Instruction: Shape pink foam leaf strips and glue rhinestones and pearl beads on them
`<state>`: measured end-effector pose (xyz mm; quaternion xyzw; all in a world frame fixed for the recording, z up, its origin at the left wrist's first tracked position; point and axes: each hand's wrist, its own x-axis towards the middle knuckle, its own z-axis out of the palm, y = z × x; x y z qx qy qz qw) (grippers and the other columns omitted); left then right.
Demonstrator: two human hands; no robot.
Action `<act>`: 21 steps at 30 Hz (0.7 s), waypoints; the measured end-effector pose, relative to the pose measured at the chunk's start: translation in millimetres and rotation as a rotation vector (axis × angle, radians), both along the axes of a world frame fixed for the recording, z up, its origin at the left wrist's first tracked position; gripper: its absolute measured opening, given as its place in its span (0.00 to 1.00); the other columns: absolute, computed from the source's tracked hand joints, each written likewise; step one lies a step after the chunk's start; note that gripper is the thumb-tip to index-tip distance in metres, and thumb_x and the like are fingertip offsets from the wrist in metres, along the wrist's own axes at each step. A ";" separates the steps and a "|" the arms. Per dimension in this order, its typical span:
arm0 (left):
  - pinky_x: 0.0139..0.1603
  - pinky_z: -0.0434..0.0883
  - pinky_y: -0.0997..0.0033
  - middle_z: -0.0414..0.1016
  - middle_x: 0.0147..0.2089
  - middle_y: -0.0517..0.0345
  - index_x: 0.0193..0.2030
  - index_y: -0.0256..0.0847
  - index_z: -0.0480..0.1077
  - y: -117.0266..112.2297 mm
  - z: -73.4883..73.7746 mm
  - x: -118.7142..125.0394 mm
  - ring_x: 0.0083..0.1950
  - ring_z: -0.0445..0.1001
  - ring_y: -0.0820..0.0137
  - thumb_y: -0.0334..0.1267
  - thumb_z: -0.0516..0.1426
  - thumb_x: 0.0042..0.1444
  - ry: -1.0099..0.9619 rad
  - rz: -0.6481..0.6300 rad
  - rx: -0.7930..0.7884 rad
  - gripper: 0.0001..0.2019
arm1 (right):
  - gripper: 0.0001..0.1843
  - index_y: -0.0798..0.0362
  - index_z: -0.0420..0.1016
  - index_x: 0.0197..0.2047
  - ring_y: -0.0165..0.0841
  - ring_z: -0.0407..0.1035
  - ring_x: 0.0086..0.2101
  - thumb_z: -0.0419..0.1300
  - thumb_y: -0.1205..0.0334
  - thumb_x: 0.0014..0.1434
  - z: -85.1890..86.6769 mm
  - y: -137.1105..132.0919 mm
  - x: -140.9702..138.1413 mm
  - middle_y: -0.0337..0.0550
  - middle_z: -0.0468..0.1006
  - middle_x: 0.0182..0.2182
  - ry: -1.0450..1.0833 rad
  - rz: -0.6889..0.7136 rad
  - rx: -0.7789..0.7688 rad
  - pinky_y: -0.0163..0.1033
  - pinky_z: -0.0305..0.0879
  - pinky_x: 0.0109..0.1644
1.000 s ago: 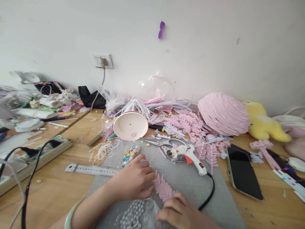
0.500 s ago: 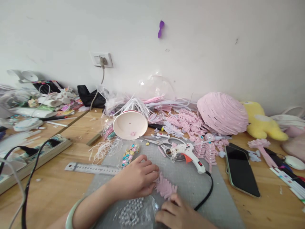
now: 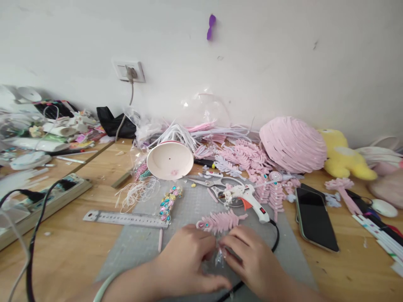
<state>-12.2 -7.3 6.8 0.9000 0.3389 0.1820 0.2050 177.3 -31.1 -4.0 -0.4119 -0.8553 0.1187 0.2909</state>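
1. The pink fringed piece (image 3: 224, 221) lies just on the near side of the glue gun (image 3: 257, 206), a little to its left, stem end toward the gun's handle
2. Two gems, one pink and one blue (image 3: 207, 225), sit at its left end, so that end looks done; whether they are glued cannot be told
3. The rest of its length shows no gems; two beaded pink pieces (image 3: 276, 199), right of the gun, seem to carry pale beads down the middle, so by that measure this one looks only begun
4. Left hand (image 3: 193, 256) and right hand (image 3: 254, 255) are both on the near side of the gun, fingers curled inward around clear plastic (image 3: 219, 258); whether either pinches it cannot be told, though the left thumb stands apart
5. The loose gems (image 3: 168, 204) are left of the gun
6. Most of the plastic, and anything inside it, is hidden by the hands; both forearms are cut off by the lower edge, and the gun covers part of the scissors (image 3: 206, 183) behind it
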 end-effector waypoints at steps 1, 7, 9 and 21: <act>0.26 0.52 0.73 0.68 0.20 0.63 0.22 0.40 0.60 -1.8 -1.0 1.8 0.22 0.65 0.72 0.53 0.58 0.51 0.038 0.023 -0.024 0.19 | 0.05 0.53 0.70 0.36 0.31 0.66 0.31 0.53 0.66 0.62 -0.8 -0.2 -1.3 0.41 0.72 0.30 0.036 -0.002 -0.005 0.35 0.60 0.35; 0.24 0.52 0.76 0.68 0.21 0.62 0.23 0.40 0.61 5.1 -1.3 -1.5 0.23 0.65 0.74 0.30 0.50 0.54 0.006 0.022 -0.052 0.09 | 0.03 0.53 0.66 0.38 0.30 0.70 0.40 0.55 0.68 0.60 5.0 -1.7 -3.2 0.44 0.76 0.37 0.219 0.140 -0.059 0.33 0.64 0.46; 0.25 0.53 0.76 0.67 0.21 0.62 0.24 0.40 0.61 7.7 -0.6 -3.9 0.23 0.65 0.73 0.31 0.48 0.58 -0.038 0.015 -0.010 0.11 | 0.07 0.52 0.67 0.41 0.30 0.68 0.45 0.53 0.70 0.60 8.2 -2.1 -3.3 0.46 0.75 0.42 0.218 0.203 -0.119 0.33 0.63 0.50; 0.25 0.52 0.71 0.61 0.20 0.61 0.24 0.42 0.54 10.4 2.0 -13.3 0.22 0.59 0.71 0.31 0.42 0.59 -0.243 -0.038 0.275 0.13 | 0.11 0.56 0.69 0.39 0.32 0.68 0.36 0.46 0.71 0.61 16.1 9.9 -20.5 0.46 0.75 0.34 0.054 0.264 -0.313 0.35 0.65 0.42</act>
